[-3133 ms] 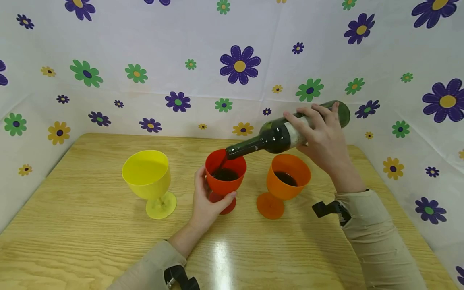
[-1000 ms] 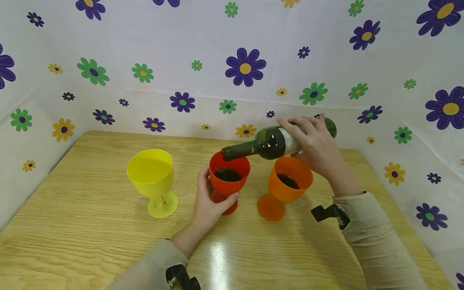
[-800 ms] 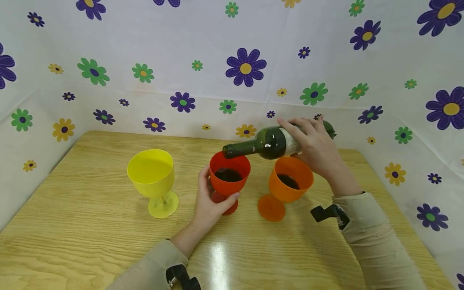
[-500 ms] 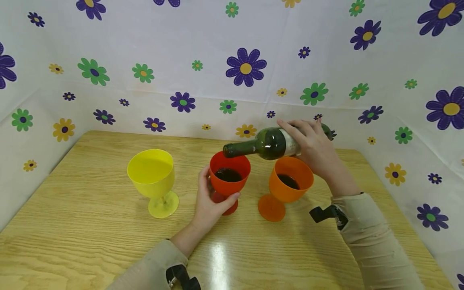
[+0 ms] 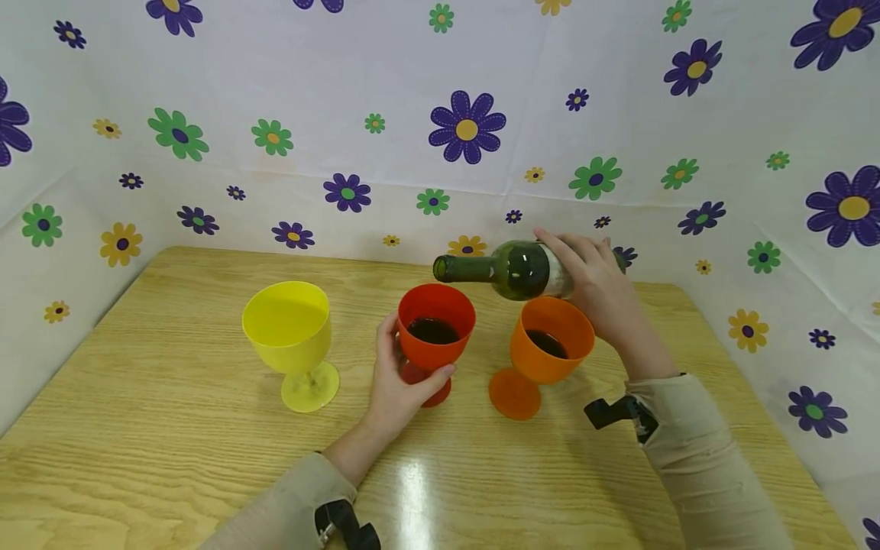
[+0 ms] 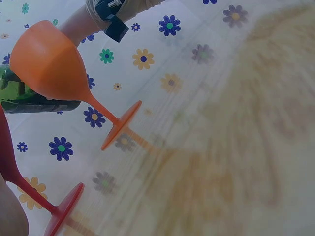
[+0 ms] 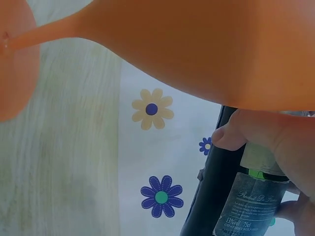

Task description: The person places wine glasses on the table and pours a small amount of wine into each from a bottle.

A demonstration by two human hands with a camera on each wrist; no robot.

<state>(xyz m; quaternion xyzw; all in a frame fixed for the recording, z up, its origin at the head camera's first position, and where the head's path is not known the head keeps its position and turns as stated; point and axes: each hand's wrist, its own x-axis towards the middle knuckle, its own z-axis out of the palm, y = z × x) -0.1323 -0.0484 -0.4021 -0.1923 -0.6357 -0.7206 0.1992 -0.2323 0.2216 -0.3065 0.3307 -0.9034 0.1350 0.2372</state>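
Observation:
My left hand (image 5: 402, 393) grips the stem of a red goblet (image 5: 435, 355) below its bowl, and the goblet stands upright on the table with dark liquid inside. With my right hand (image 5: 601, 286) I hold a green wine bottle (image 5: 519, 270) by its labelled body. The bottle lies almost level, its mouth a little above and behind the red goblet's rim, and no stream leaves it. An orange goblet (image 5: 550, 344) with dark liquid stands just below and in front of the bottle. In the right wrist view my thumb presses on the bottle's side, near its printed label (image 7: 251, 204).
A yellow goblet (image 5: 289, 328) stands on the left, with no liquid visible in it. The wooden table (image 5: 172, 428) ends at a white cloth (image 5: 385, 69) printed with flowers, which hangs behind and at both sides.
Dark liquid was running from the bottle into the red goblet about three seconds ago; that stream has stopped. The bottle's neck has risen and shifted slightly right, levelling out. The left hand stays put.

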